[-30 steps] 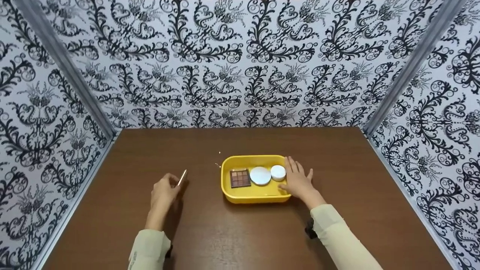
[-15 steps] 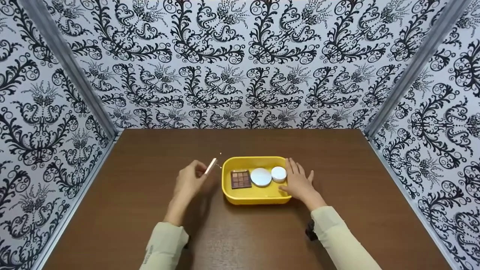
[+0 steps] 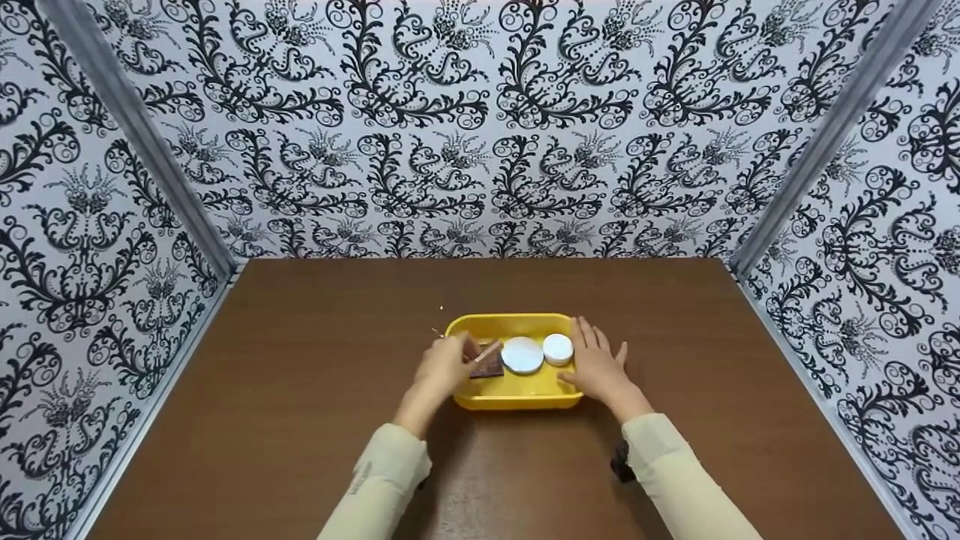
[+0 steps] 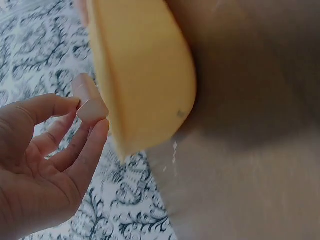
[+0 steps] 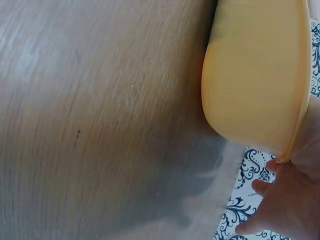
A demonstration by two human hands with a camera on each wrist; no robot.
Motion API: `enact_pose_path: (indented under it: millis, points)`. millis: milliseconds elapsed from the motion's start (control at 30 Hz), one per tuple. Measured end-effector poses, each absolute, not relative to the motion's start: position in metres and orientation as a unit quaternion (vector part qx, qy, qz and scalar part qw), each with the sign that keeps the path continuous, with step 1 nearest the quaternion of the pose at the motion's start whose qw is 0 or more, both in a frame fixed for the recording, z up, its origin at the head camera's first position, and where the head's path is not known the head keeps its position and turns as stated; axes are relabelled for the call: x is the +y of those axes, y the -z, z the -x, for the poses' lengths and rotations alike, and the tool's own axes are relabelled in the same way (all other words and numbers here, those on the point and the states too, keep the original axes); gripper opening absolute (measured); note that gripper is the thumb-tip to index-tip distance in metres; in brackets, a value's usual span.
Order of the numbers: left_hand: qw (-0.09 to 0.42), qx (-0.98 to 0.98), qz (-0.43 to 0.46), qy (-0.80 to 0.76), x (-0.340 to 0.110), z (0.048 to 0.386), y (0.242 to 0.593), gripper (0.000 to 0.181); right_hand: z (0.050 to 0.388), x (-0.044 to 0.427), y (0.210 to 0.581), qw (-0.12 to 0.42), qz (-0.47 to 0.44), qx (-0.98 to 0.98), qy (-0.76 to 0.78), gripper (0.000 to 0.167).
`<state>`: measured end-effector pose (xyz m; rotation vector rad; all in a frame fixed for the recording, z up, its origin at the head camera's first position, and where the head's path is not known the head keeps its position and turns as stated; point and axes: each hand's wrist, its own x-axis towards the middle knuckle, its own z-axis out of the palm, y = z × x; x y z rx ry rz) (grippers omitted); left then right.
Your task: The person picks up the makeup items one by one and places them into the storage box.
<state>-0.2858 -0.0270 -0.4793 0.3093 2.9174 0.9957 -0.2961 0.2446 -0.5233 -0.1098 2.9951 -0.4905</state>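
My left hand (image 3: 441,367) pinches a slim pink lipstick tube (image 4: 92,102) between thumb and fingertips. It is over the left end of a yellow plastic basin (image 3: 517,403). Inside the basin lie an eyeshadow palette (image 3: 490,367), a flat white round case (image 3: 522,355) and a smaller white round jar (image 3: 557,349). The palette's left part is hidden behind the left hand and the tube. My right hand (image 3: 598,369) rests at the basin's right rim with its fingers spread, the thumb reaching inside. In the right wrist view those fingers (image 5: 260,187) show past the rim.
The basin stands on a brown wooden table (image 3: 300,330). White walls (image 3: 480,172) with black scrollwork enclose the back and both sides. Grey strips (image 3: 825,135) run up the corners. Small light specks (image 3: 441,307) lie near the basin's left end.
My left hand has carried the lipstick tube rightward, from the table left of the basin to over its left end. The right hand has stayed at the right rim.
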Motion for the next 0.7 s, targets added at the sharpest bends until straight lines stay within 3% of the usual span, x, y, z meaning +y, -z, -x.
enact_pose_path:
  millis: [233, 333, 567, 700]
  points:
    - [0.054, 0.940, -0.163, -0.296, 0.003, 0.296, 0.495, 0.049, 0.297, 0.246, 0.523, 0.056, 0.032, 0.986, 0.156, 0.101]
    - [0.058, 0.943, -0.184, -0.270, 0.012, 0.299, 0.498, 0.043, 0.297, 0.245, 0.524, 0.057, 0.035, 0.985, 0.158, 0.101]
    - [0.112, 0.949, -0.188, -0.225, 0.028, 0.296, 0.502, 0.005, 0.294, 0.244, 0.525, 0.048, 0.040, 0.985, 0.160, 0.101]
    - [0.126, 0.945, -0.201, -0.226, 0.032, 0.298, 0.509, 0.008, 0.294, 0.244, 0.524, 0.049, 0.037, 0.985, 0.162, 0.100]
